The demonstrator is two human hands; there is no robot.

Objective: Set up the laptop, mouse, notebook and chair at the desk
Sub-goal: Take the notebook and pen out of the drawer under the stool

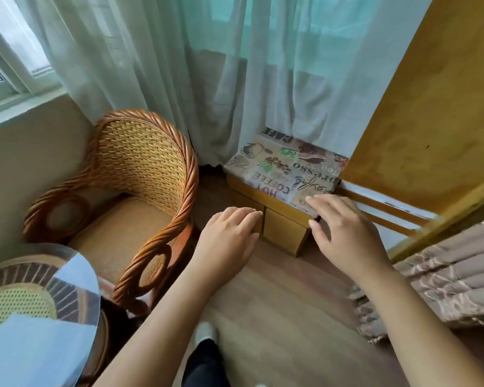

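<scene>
A small wooden desk (280, 230) with two front drawers stands low on the floor under the curtain; a coffee-print cloth (282, 166) covers its top. My left hand (229, 236) hovers in front of its left drawer, fingers relaxed, holding nothing. My right hand (344, 230) reaches over the desk's right front corner with straight fingers; whether it touches the cloth is unclear. A wicker armchair (129, 196) stands to the left of the desk, beside the wall. No laptop, mouse or notebook is in view.
A round glass-topped wicker table (39, 317) fills the bottom left. Sheer curtains (235, 79) hang behind desk and chair. A yellow wooden panel (430, 121) and bed frame rise at right, with a frilled bed skirt (444, 280) below. Wood floor (277, 317) lies between; my foot (206, 333) stands there.
</scene>
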